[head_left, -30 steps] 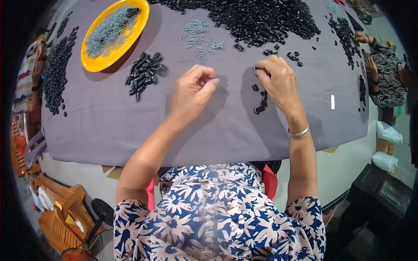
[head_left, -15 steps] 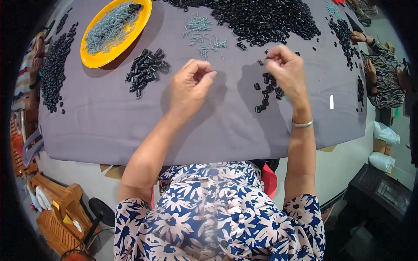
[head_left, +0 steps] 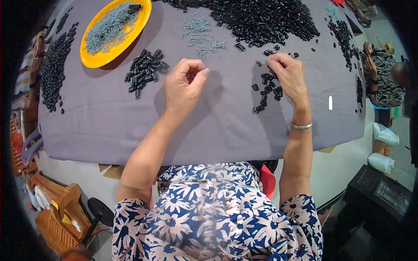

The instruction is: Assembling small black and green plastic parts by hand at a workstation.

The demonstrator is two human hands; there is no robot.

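Note:
My left hand (head_left: 185, 83) hovers over the cloth with thumb and fingers curled together; anything inside is hidden. Just left of it lies a small heap of black cylindrical pieces (head_left: 143, 71). My right hand (head_left: 289, 78) is closed in a pinch, its fingertips beside a loose group of black pieces (head_left: 266, 93); whether they grip one is too small to tell. Beyond my left hand, small grey screws (head_left: 198, 26) are scattered on the cloth. A big mound of black cylindrical pieces (head_left: 265, 19) covers the far middle.
A yellow plate (head_left: 92, 61) heaped with grey screws stands at the far left. Small black parts (head_left: 56, 71) spread along the left side, and more black parts (head_left: 344, 41) at the far right. Another person (head_left: 383, 78) sits by the right edge of the grey cloth-covered table (head_left: 100, 135).
My right hand has come slightly nearer, down to the loose black pieces. My left hand has shifted a little left. The other person's hand has drawn back from the parts at the right.

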